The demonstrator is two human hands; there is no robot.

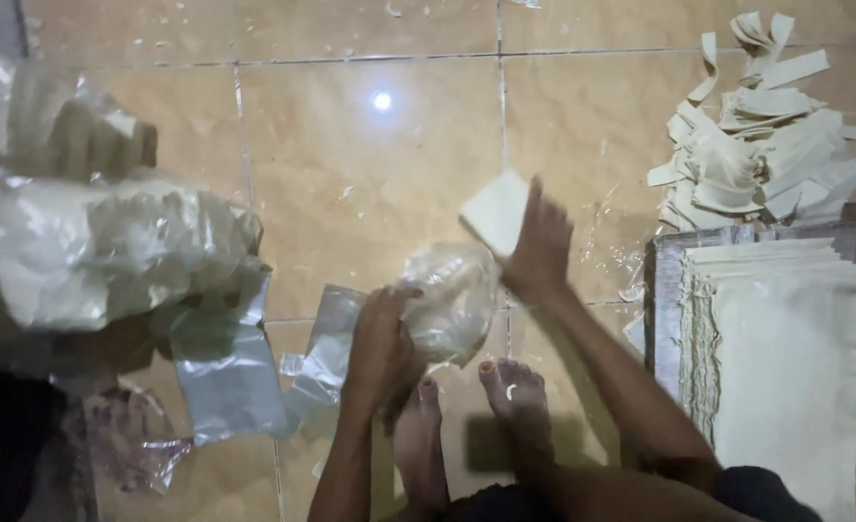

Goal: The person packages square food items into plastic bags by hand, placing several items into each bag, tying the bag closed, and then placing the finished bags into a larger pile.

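Seen from above, a person sits on a glossy beige tiled floor (370,184), bare feet (476,416) stretched forward. The left hand (381,333) is closed around the mouth of a clear, crumpled plastic bag (452,295), holding it just above the floor. The right hand (541,246) grips a pale, square stack of thin dough sheets (495,210) at the bag's upper edge, touching it. To the right lies a dark tray (662,300) bearing a layered pile of large cream sheets (785,358), with a heap of cut off-white strips (766,135) beyond it. Flat clear plastic bags (230,372) lie at the left, near filled, bulging packets (109,246).
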